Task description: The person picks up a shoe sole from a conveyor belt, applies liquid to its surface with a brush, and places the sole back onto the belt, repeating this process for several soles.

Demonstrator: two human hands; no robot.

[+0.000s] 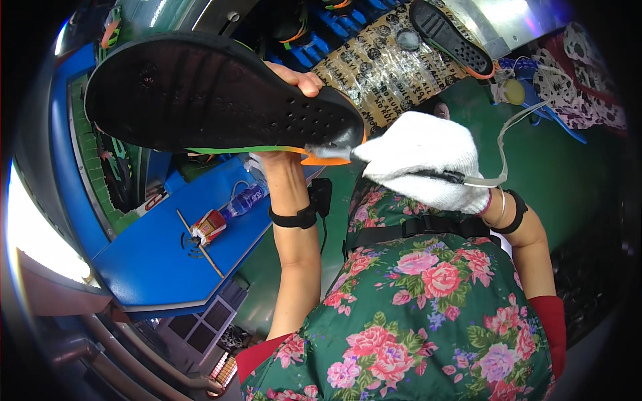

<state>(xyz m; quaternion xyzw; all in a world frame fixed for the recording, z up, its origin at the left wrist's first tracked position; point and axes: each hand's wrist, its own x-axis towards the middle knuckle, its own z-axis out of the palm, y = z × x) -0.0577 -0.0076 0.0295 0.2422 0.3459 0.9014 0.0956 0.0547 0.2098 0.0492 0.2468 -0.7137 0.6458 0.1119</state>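
Note:
A large black shoe sole with small holes in its heel and a green and orange edge is held up at the upper left. My bare left hand grips it, with fingers curled over the far edge and the palm hidden beneath. My right hand, in a white knit glove, is closed around a thin brush whose tail joins a pale tube. Its bristles touch the near rim of the heel, beside the orange edge.
A taped cardboard sheet lies beyond my hands, with another black sole at its right end. On the blue table at left are a plastic bottle and a red packet. A green belt runs alongside.

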